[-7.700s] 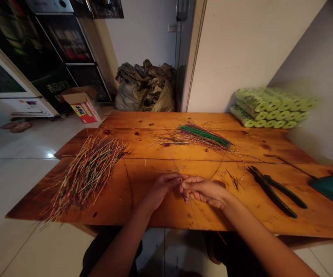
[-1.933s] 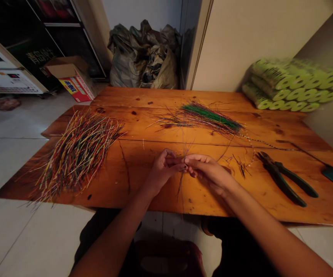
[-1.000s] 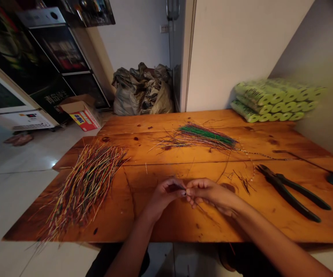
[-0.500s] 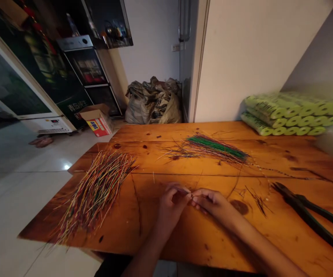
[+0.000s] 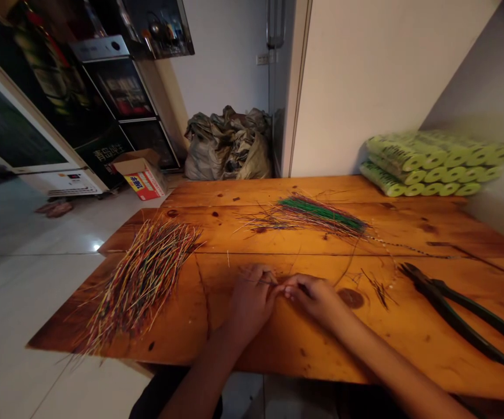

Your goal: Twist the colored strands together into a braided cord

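Over the near middle of the wooden table, my left hand [image 5: 252, 299] is closed in a pinch, its back turned up. My right hand [image 5: 315, 295] pinches close beside it, the fingertips of both almost meeting. Between them they hold a thin wire, mostly hidden by the fingers. To the left lies a loose heap of multicoloured wires [image 5: 147, 279]. Beyond my hands is a bundle of wires with a green band [image 5: 322, 215]. Several short wire pieces [image 5: 379, 290] lie right of my right hand.
Large dark-handled cutters [image 5: 450, 308] rest on the table [image 5: 278, 355] at the right. Green-wrapped rolls [image 5: 430, 166] are stacked at the back right. A twisted strand [image 5: 409, 247] trails rightward from the green bundle. On the floor behind stand sacks [image 5: 230, 145] and an open carton [image 5: 142, 174].
My left hand has rolled over so that its back faces up more. Both hands stay together at the wire. The whole view has shifted slightly.
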`<move>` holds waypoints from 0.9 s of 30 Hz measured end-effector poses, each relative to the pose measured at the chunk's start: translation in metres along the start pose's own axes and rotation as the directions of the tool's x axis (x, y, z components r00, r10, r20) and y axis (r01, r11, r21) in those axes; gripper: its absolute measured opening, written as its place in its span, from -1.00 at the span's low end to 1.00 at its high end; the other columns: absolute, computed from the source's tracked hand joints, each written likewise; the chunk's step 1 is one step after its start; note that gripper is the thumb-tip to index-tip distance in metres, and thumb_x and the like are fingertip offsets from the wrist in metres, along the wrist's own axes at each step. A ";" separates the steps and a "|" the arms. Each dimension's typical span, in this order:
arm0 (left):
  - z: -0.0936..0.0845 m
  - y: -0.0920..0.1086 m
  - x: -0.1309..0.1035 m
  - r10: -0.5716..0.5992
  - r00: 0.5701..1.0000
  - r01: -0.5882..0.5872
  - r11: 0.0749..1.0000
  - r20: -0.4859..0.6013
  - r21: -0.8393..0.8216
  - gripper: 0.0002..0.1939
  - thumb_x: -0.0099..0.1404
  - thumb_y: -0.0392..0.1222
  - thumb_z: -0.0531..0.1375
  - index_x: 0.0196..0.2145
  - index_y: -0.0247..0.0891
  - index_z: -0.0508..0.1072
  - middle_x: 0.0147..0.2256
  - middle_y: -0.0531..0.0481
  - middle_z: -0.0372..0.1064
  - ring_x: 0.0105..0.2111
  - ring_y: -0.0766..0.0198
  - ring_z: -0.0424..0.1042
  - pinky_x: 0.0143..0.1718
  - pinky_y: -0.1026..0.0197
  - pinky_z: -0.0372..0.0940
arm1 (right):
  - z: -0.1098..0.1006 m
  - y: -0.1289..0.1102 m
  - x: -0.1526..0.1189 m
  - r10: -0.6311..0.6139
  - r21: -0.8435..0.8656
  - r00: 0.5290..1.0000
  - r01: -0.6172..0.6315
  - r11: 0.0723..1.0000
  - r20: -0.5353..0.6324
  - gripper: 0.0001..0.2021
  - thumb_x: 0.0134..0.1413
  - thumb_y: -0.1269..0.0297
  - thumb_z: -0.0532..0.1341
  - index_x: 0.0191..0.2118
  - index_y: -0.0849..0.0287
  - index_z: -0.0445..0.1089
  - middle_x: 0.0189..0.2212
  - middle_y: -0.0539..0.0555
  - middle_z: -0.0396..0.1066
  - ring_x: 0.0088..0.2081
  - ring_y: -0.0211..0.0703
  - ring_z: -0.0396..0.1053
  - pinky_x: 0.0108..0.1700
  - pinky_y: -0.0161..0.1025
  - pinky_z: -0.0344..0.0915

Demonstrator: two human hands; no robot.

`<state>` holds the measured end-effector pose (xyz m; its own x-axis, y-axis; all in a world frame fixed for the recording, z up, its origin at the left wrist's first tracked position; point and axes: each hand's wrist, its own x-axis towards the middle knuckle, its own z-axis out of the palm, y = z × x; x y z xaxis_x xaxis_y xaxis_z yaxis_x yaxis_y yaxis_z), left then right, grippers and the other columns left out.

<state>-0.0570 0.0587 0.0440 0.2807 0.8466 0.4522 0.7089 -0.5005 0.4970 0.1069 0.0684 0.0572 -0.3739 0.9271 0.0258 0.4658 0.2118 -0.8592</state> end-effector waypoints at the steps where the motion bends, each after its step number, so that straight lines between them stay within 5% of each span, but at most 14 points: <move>1: 0.002 0.001 0.000 -0.020 1.000 0.020 1.000 0.013 -0.008 -0.89 0.22 -0.23 0.08 -0.38 -0.25 0.40 -0.31 -0.07 0.29 -0.27 0.17 0.26 -0.23 0.07 0.21 | 0.002 0.000 0.000 -0.047 -0.060 0.998 0.045 0.997 -0.039 -0.81 0.00 0.33 0.05 -0.40 0.16 0.42 -0.45 0.08 0.45 -0.38 -0.15 0.36 -0.27 -0.23 0.22; 4: 0.009 0.001 0.000 -0.118 0.993 0.115 0.969 0.000 -0.217 -0.86 0.24 -0.27 0.03 -0.43 -0.25 0.35 -0.34 -0.05 0.26 -0.29 0.21 0.26 -0.25 0.13 0.21 | 0.007 0.000 -0.001 -0.143 -0.102 0.981 0.130 0.986 -0.132 -0.81 0.01 0.34 0.06 -0.36 0.13 0.43 -0.39 0.11 0.45 -0.31 -0.10 0.36 -0.19 -0.17 0.22; 7: 0.011 0.001 0.003 -0.173 0.985 0.150 0.892 -0.015 -0.427 -0.81 0.25 -0.28 0.01 -0.48 -0.25 0.34 -0.39 -0.01 0.24 -0.31 0.26 0.28 -0.25 0.19 0.20 | 0.004 0.001 -0.001 -0.030 0.190 0.995 0.048 0.981 -0.096 -0.80 0.03 0.26 0.09 -0.35 0.14 0.45 -0.41 0.09 0.45 -0.36 -0.15 0.35 -0.22 -0.19 0.25; 11: 0.005 0.002 0.006 -0.142 0.989 0.118 0.898 -0.026 -0.424 -0.78 0.24 -0.30 0.02 -0.52 -0.25 0.36 -0.41 -0.01 0.24 -0.28 0.25 0.27 -0.22 0.19 0.17 | -0.006 -0.002 -0.002 0.213 0.696 0.957 -0.288 0.657 0.195 -0.80 -0.02 0.21 0.19 -0.35 0.23 0.46 -0.41 0.10 0.44 -0.39 -0.27 0.34 -0.33 -0.35 0.28; 13: 0.001 0.004 0.006 -0.111 0.993 0.089 0.907 -0.028 -0.411 -0.78 0.24 -0.29 0.02 -0.53 -0.26 0.36 -0.40 -0.02 0.25 -0.27 0.24 0.27 -0.22 0.19 0.17 | -0.008 -0.004 -0.003 0.253 0.770 0.928 -0.370 0.520 0.275 -0.82 -0.10 0.24 0.27 -0.38 0.26 0.47 -0.43 0.08 0.42 -0.42 -0.34 0.32 -0.39 -0.43 0.26; 15: -0.003 0.005 0.005 -0.079 0.996 0.062 0.916 -0.027 -0.397 -0.78 0.24 -0.29 0.02 -0.52 -0.26 0.37 -0.38 -0.03 0.25 -0.26 0.24 0.27 -0.20 0.19 0.16 | -0.008 -0.006 -0.004 0.260 0.788 0.919 -0.390 0.477 0.298 -0.83 -0.16 0.26 0.31 -0.42 0.27 0.46 -0.45 0.05 0.39 -0.47 -0.41 0.28 -0.47 -0.49 0.21; 19: -0.004 0.005 0.002 -0.043 0.999 0.032 0.934 -0.022 -0.356 -0.79 0.24 -0.30 0.01 -0.50 -0.26 0.37 -0.36 -0.04 0.26 -0.24 0.23 0.26 -0.19 0.17 0.16 | -0.002 -0.005 -0.001 0.250 0.737 0.925 -0.379 0.559 0.286 -0.79 -0.20 0.24 0.33 -0.42 0.28 0.44 -0.51 -0.01 0.34 -0.53 -0.45 0.20 -0.54 -0.49 0.12; 22: -0.002 0.005 0.000 -0.053 0.998 0.039 0.937 -0.030 -0.347 -0.81 0.24 -0.30 0.01 -0.49 -0.26 0.36 -0.35 -0.05 0.25 -0.24 0.22 0.27 -0.19 0.17 0.17 | 0.001 0.000 0.003 0.176 0.609 0.968 -0.250 0.753 0.180 -0.80 -0.18 0.22 0.30 -0.44 0.26 0.39 -0.57 -0.05 0.29 -0.55 -0.41 0.18 -0.50 -0.42 0.11; 25: 0.001 0.006 -0.001 -0.081 0.996 0.065 0.933 -0.029 -0.354 -0.82 0.23 -0.29 0.01 -0.48 -0.25 0.35 -0.33 -0.06 0.24 -0.23 0.22 0.27 -0.18 0.16 0.17 | 0.000 0.002 0.003 -0.008 0.278 1.000 0.009 0.961 -0.004 -0.90 -0.11 0.27 0.22 -0.48 0.19 0.33 -0.58 -0.06 0.27 -0.52 -0.33 0.19 -0.44 -0.35 0.14; 27: 0.003 0.006 -0.001 -0.090 0.996 0.073 0.915 -0.023 -0.397 -0.82 0.23 -0.30 0.01 -0.49 -0.25 0.34 -0.34 -0.05 0.24 -0.25 0.23 0.28 -0.19 0.17 0.18 | -0.001 -0.001 0.002 -0.167 0.005 0.981 0.168 0.986 -0.098 -0.93 -0.06 0.34 0.16 -0.51 0.16 0.30 -0.57 -0.04 0.26 -0.49 -0.28 0.20 -0.41 -0.32 0.15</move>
<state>-0.0509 0.0552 0.0443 0.2009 0.8836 0.4229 0.4119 -0.4679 0.7819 0.1072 0.0702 0.0584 -0.3660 0.9044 0.2192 0.3925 0.3636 -0.8448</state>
